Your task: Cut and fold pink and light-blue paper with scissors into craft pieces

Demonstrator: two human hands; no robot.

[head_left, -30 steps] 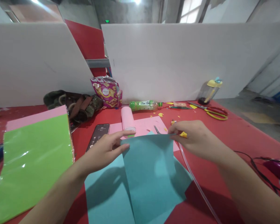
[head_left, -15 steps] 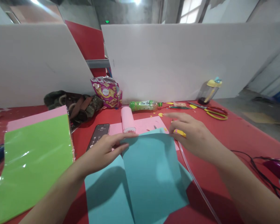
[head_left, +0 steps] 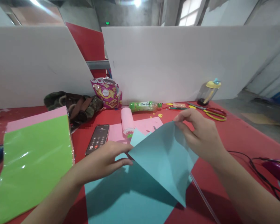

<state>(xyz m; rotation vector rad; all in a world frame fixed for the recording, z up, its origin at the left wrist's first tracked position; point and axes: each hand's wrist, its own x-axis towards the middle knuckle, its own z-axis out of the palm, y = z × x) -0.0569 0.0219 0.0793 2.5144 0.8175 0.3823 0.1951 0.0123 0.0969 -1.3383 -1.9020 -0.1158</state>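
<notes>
A teal paper sheet [head_left: 158, 161] lies in front of me on the red table [head_left: 233, 133], with its folded upper layer lifted off the lower one. My left hand [head_left: 105, 161] pinches the sheet's left corner near the table. My right hand [head_left: 200, 137] grips the raised top corner and holds it up, tilting the flap. A pink sheet [head_left: 147, 125] with a pink roll [head_left: 127, 121] on it lies just beyond the teal paper.
A phone [head_left: 98, 138] lies left of the pink sheet. A green and pink paper pack [head_left: 30, 161] is at the left. A bag [head_left: 77, 105], snack packet [head_left: 106, 92], green bottle [head_left: 143, 106], scissors [head_left: 212, 112] and drinking bottle [head_left: 207, 91] line the white boards. Cables [head_left: 254, 161] and a clear tube [head_left: 202, 196] are at the right.
My right hand has lifted the teal flap's top right corner up and toward the right, opening the fold. My left hand slid slightly nearer while keeping hold of the left corner.
</notes>
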